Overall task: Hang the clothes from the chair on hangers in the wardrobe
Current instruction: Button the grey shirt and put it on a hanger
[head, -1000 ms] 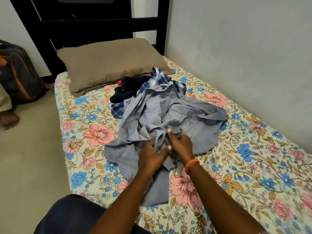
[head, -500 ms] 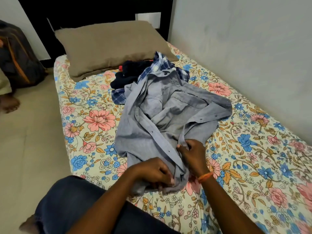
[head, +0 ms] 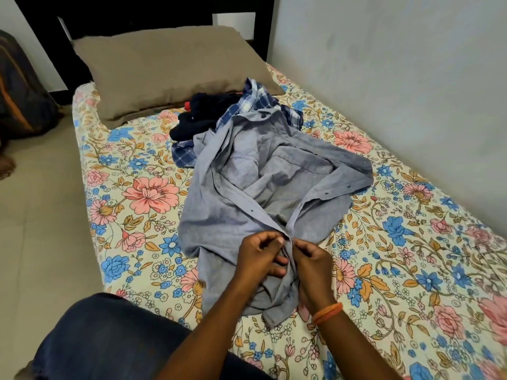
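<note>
Both hands (head: 285,259) pinching grey shirt (head: 247,187)

Bare floral sheet (head: 131,215) runs open along the left of the bed and, wider, to the right between the grey shirt (head: 263,187) and the wall (head: 397,78), which closes that side. Far end blocked by the pillow (head: 170,69) and headboard (head: 137,17), with a checked shirt (head: 255,102) and dark garment (head: 205,111) heaped just before the pillow, touching the grey shirt. Near edge taken by both hands (head: 259,255) (head: 311,260) on the grey shirt and a knee (head: 109,338); open floor (head: 41,229) left of the bed, a bag (head: 19,91) at its far end.
</note>
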Motion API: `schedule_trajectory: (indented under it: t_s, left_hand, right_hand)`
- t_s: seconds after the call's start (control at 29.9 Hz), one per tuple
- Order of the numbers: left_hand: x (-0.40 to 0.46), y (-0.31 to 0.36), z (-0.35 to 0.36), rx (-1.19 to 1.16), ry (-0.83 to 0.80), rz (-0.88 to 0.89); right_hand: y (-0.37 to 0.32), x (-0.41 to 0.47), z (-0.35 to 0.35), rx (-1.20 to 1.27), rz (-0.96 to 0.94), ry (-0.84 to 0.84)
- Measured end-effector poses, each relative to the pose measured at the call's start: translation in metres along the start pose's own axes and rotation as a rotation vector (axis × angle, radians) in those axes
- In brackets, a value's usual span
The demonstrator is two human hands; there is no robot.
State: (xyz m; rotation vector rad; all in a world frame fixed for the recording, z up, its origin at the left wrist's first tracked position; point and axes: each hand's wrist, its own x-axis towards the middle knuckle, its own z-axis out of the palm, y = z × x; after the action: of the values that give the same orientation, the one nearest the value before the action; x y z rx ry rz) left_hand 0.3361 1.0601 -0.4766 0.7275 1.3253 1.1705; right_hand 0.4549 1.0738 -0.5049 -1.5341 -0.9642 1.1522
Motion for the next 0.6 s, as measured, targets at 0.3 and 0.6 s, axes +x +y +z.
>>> schedule_trajectory:
  t_s: [0.3, 0.6]
  left_hand:
    - [0.007, -0.006, -0.002, 0.025, 0.057, 0.043]
    - [0.001, -0.017, -0.014, 0.079, 0.091, 0.064]
  right_hand:
    - [-0.001, 0.001, 0.004, -0.001, -0.036, -0.062]
    - [-0.01, 0.004, -0.019, 0.475, 0.262, -0.139]
